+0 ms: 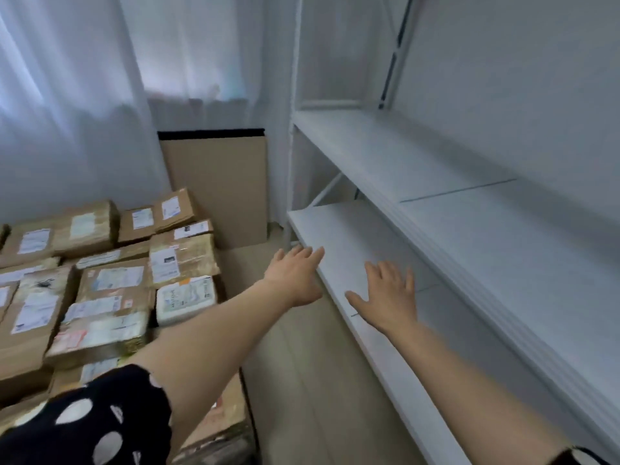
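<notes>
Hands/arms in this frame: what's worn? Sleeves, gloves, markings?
Both are bare: no gloves, and no watch or rings that I can make out on the left hand or the right hand. The left arm has a short black sleeve with large white polka dots. On the right arm only a dark sleeve edge shows at the frame corner; its pattern is unclear.

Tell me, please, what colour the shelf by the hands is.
Plain white; the lower shelf shows best in the head view.
</notes>
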